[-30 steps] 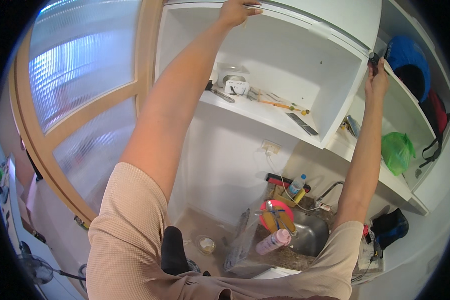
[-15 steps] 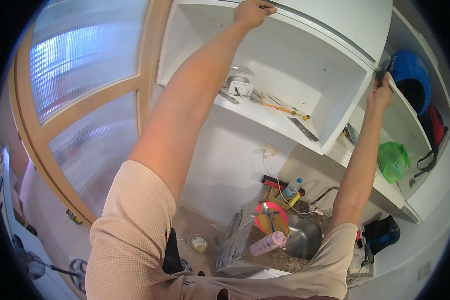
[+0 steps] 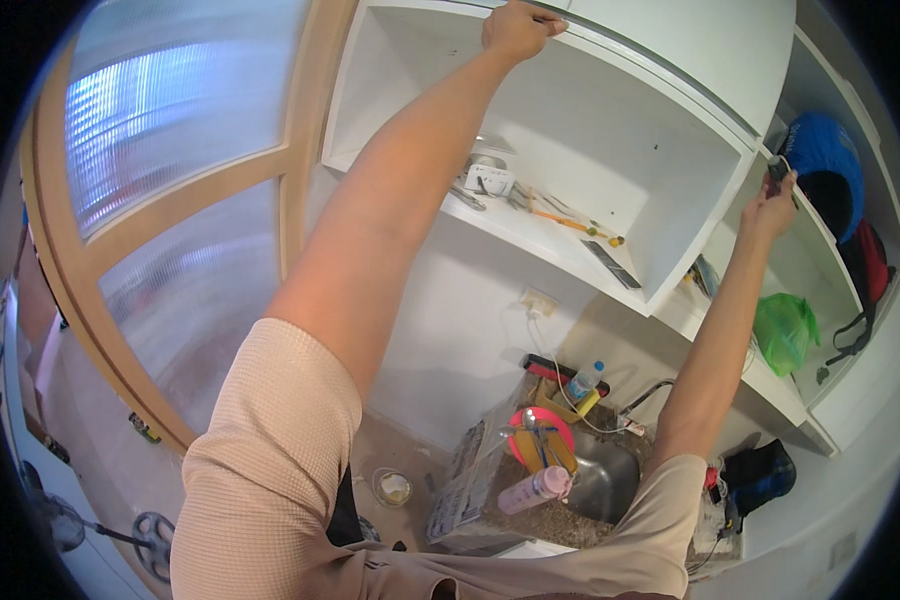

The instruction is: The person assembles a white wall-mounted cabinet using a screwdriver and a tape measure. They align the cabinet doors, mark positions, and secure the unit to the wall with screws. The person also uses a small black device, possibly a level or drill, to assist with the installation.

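This is a home kitchen or utility corner, still in the middle of being fitted out. A white open wall cabinet hangs above a speckled stone counter with a steel sink and a tap set into it. A wall socket sits on the white wall below the cabinet. Household bits crowd the counter: a pink bottle, a red bowl and a clear water bottle. Hand tools lie on the cabinet shelf. A wood-framed door with ribbed glass stands to the left.
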Demonstrator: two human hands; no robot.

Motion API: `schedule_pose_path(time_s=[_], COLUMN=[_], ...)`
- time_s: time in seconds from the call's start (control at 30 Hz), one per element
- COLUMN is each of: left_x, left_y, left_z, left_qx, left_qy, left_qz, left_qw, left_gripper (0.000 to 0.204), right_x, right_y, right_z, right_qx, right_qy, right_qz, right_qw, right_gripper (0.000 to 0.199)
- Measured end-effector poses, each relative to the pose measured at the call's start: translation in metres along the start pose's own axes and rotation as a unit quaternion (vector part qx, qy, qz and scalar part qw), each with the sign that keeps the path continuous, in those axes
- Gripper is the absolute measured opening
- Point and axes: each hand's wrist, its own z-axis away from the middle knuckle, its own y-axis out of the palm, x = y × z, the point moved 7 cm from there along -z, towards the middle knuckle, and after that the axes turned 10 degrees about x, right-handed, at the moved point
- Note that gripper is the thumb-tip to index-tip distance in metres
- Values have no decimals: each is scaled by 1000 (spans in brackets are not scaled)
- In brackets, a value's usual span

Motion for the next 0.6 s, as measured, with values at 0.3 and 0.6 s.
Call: schedule_pose_path(time_s=[0.3,0.6], left_x=[14,29], left_y=[-8,-93], left_z=[-9,36], left_qx=[8,-63], left_qy=[153,246], left_qz=[-61,-107], left_qw=[986,961], left_gripper=[37,34], right_x=[5,-103], right_y=[88,116], right_z=[216,354], right_qx=[199,455], right_qy=[0,134], right_qz=[171,384], right_qw=[965,792], right_gripper=[28,23])
